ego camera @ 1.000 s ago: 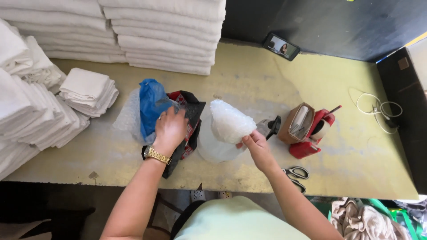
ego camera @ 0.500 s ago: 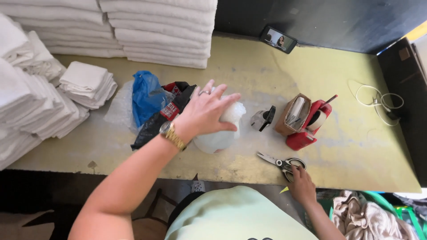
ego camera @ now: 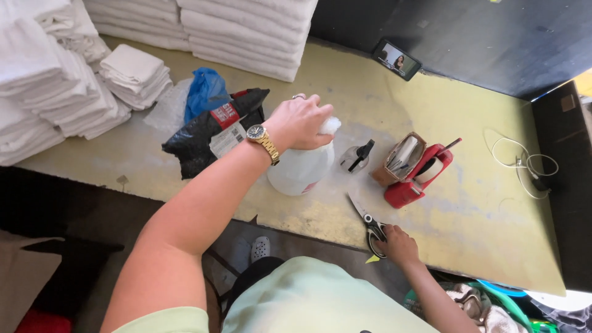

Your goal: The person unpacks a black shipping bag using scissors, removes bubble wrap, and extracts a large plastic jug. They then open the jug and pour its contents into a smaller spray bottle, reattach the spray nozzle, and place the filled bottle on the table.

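Note:
My left hand (ego camera: 299, 122) presses down on top of a white jug (ego camera: 299, 169) partly covered in bubble wrap, standing upright on the yellow table (ego camera: 481, 203). A gold watch sits on that wrist. My right hand (ego camera: 398, 243) grips the handles of black scissors (ego camera: 369, 222) at the table's near edge, the blades pointing away toward the jug.
A black bag (ego camera: 206, 132) and a blue bag (ego camera: 205, 91) lie left of the jug. Stacks of folded white towels (ego camera: 55, 80) fill the left and back. A red tape dispenser (ego camera: 419, 176), a trigger sprayer head (ego camera: 357, 157), a phone (ego camera: 399, 60) and a white cable (ego camera: 524, 163) lie to the right.
My left hand left the black bag and came onto the wrapped jug. My right hand let go of the jug, reached the scissors and took hold of them.

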